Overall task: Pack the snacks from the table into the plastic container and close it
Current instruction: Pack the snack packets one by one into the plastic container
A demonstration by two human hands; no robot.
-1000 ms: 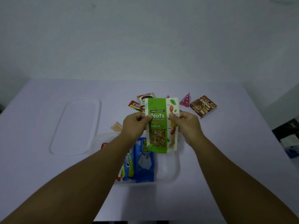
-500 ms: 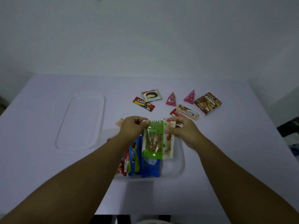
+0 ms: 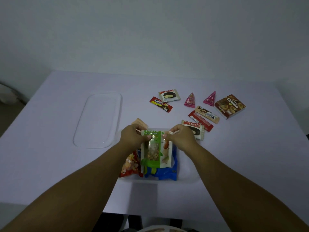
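Observation:
A green and white nuts pouch lies over the clear plastic container near the table's front edge. My left hand pinches its top left corner and my right hand pinches its top right corner. Under the pouch sit blue Oreo packs and a red snack bag, inside the container. The clear lid lies flat to the left.
Loose snacks lie at the back right: two Choco Pie packs, a red cream bar, two pink triangle packs, a brown Collon box, two slim bars and a beige packet.
Both hands have lowered the nuts pouch from upright above the table down into the container, onto the blue packs. The camera has tilted down.

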